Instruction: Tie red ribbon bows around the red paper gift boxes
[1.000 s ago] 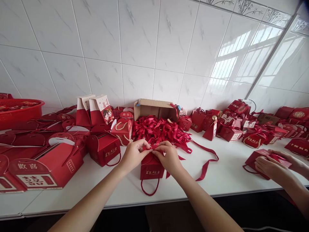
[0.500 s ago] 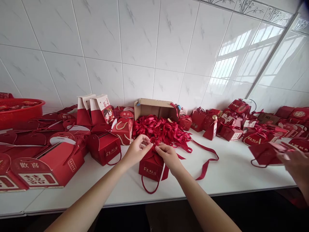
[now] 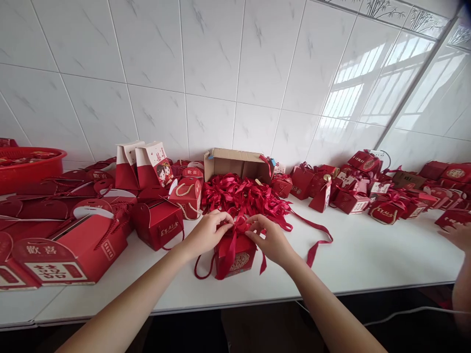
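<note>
A small red gift box with a cord handle stands on the white counter in front of me. A red ribbon is bunched on its top, with ends hanging down its front. My left hand pinches the ribbon at the box's top left. From the right, my right hand holds the ribbon with curled fingers. Just behind the box lies a heap of loose red ribbons spilling out of an open cardboard carton.
Many red gift boxes and flat folded ones crowd the left side, with a red basin at far left. More finished red boxes line the right back. Another person's hand shows at the right edge.
The box has been turned so another face is toward me and its cord handle lies to the left. The ribbon now hangs down its front. The other person's hands and box have withdrawn right.
</note>
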